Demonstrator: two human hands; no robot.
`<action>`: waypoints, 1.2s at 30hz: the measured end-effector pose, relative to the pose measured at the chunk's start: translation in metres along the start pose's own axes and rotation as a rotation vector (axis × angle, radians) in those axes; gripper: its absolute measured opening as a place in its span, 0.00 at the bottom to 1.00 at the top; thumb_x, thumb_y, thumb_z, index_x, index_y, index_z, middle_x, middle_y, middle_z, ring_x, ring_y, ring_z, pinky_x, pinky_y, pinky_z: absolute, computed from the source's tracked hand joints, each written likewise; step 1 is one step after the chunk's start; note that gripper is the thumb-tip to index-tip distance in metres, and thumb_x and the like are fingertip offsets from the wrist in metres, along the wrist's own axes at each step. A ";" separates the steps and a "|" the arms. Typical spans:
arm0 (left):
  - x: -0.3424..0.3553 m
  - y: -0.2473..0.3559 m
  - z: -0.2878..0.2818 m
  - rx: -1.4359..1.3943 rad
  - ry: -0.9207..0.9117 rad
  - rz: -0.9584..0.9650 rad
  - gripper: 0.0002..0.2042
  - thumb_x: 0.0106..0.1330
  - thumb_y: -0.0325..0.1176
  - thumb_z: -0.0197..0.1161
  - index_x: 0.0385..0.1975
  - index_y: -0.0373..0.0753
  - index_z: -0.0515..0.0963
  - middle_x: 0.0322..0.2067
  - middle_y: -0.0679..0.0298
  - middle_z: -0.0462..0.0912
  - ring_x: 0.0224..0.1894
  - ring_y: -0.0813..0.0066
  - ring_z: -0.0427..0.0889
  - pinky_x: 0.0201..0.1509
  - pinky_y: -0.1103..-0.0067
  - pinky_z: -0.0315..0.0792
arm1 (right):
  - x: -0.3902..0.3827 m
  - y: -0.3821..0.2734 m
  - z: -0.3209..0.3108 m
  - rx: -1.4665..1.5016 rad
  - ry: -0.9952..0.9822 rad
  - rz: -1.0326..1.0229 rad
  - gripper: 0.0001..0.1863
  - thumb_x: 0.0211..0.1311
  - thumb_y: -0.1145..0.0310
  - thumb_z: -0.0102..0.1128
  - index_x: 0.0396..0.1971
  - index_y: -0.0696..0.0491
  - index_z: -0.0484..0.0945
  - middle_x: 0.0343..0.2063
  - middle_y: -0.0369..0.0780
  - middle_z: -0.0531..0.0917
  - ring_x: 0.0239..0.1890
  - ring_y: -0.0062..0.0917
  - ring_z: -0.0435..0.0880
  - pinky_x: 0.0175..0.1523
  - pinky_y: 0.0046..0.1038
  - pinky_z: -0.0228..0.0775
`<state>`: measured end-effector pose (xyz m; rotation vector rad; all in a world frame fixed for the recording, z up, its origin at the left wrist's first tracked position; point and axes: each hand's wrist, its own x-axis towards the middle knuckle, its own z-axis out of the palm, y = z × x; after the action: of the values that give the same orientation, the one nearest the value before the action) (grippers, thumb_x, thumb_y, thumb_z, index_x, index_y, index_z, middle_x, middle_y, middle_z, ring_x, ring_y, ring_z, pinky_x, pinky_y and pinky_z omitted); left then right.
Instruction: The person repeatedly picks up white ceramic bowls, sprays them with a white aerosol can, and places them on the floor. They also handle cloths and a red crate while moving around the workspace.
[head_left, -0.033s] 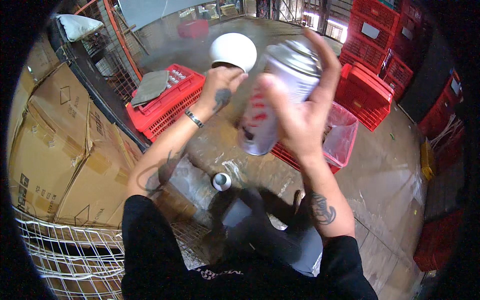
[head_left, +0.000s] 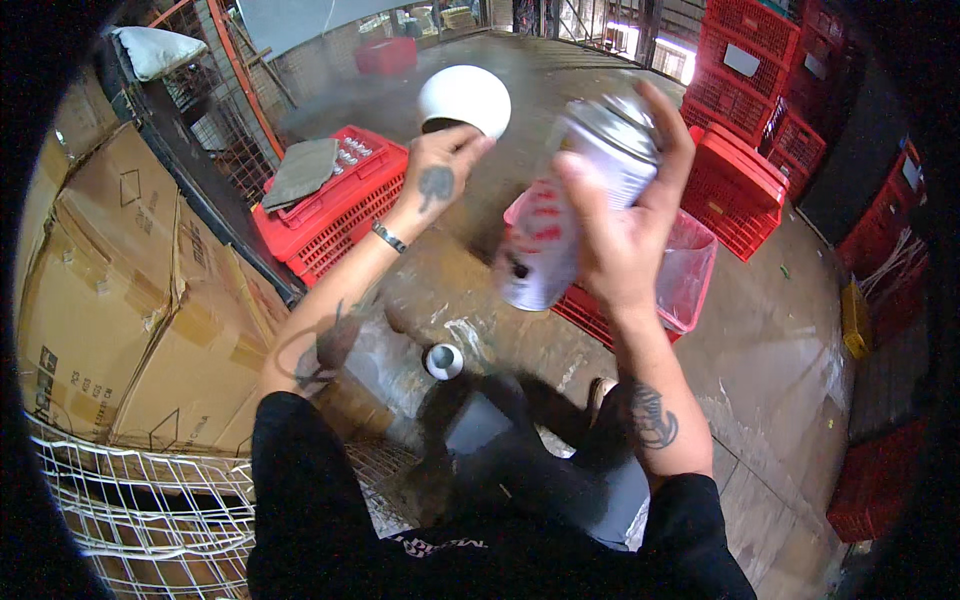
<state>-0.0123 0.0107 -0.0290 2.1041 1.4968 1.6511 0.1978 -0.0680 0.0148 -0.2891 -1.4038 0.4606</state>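
Observation:
My left hand (head_left: 440,165) is raised and closed on a white round globe (head_left: 465,97), with its dark opening facing down toward the fingers. To its right, my right hand (head_left: 622,225) wraps round a spray can (head_left: 545,245) with red marks on its side and a silver top. The can is tilted, its top toward the upper right and apart from the globe; its edges are slightly blurred. On the floor below, near my legs, stands a smaller white round piece (head_left: 444,361) with a grey opening facing up.
At the left, a red crate (head_left: 345,225) carries a grey cloth (head_left: 303,172) and several small silvery pieces. A red crate lined with clear plastic (head_left: 690,280) is behind my right hand. Cardboard boxes (head_left: 130,300) and white wire racks (head_left: 160,510) line the left; red crates (head_left: 740,60) stack at right.
My right hand and the spray can have shifted right and slightly down. The globe in my left hand has hardly moved.

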 end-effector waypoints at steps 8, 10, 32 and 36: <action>-0.003 -0.038 0.019 -1.660 0.286 -0.583 0.15 0.69 0.32 0.58 0.53 0.36 0.70 0.56 0.59 0.73 0.63 0.66 0.69 0.72 0.66 0.59 | -0.073 0.074 -0.138 0.192 0.390 0.923 0.35 0.61 0.65 0.63 0.65 0.50 0.57 0.40 0.45 0.79 0.33 0.29 0.82 0.35 0.35 0.79; -0.013 -0.052 0.006 -1.706 0.322 -0.631 0.13 0.68 0.29 0.57 0.50 0.34 0.72 0.54 0.60 0.77 0.61 0.66 0.71 0.70 0.68 0.61 | -0.041 0.039 -0.148 0.321 0.396 0.571 0.35 0.60 0.65 0.64 0.65 0.50 0.56 0.39 0.44 0.79 0.34 0.30 0.82 0.37 0.36 0.79; -0.006 -0.037 0.017 -1.993 0.202 -0.667 0.43 0.53 0.42 0.58 0.67 0.24 0.50 0.68 0.50 0.58 0.73 0.56 0.53 0.78 0.60 0.40 | -0.167 0.091 -0.054 -0.542 -0.212 0.219 0.31 0.50 0.68 0.70 0.56 0.57 0.70 0.49 0.49 0.75 0.52 0.42 0.75 0.58 0.38 0.68; -0.004 -0.010 0.030 -2.020 0.323 -0.698 0.41 0.52 0.43 0.60 0.64 0.25 0.56 0.66 0.50 0.63 0.71 0.56 0.58 0.78 0.59 0.45 | -0.152 0.089 -0.057 -0.529 -0.239 0.237 0.33 0.49 0.64 0.71 0.56 0.54 0.70 0.47 0.50 0.74 0.52 0.45 0.75 0.55 0.41 0.70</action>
<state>0.0045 0.0277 -0.0500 0.1833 -0.0310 1.6557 0.2266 -0.0572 -0.1676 -0.8591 -1.7233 0.3146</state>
